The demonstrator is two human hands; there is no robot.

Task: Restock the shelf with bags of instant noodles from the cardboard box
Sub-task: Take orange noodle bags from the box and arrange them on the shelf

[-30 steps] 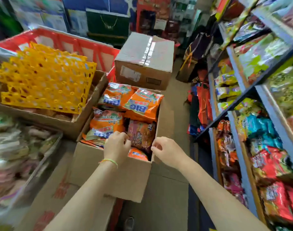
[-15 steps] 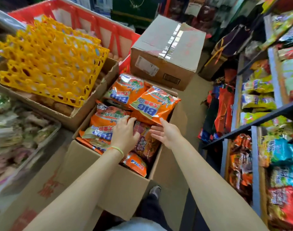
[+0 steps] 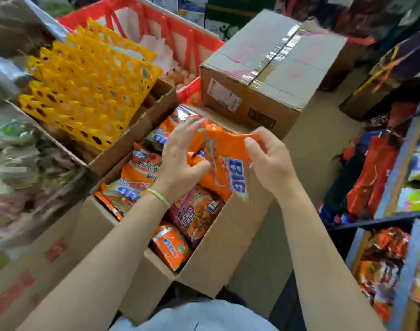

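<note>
- Your left hand [image 3: 180,161] and right hand [image 3: 268,161] both grip one orange bag [image 3: 224,161].
- Open box [image 3: 218,247] sits directly beneath the grip.

This is looking like a small grocery shop: shelves [image 3: 400,163] on the right are holding rows of packaged snacks, cartons [image 3: 264,75] are crowding the floor, and yellow egg trays [image 3: 84,87] are sitting at far left.
</note>
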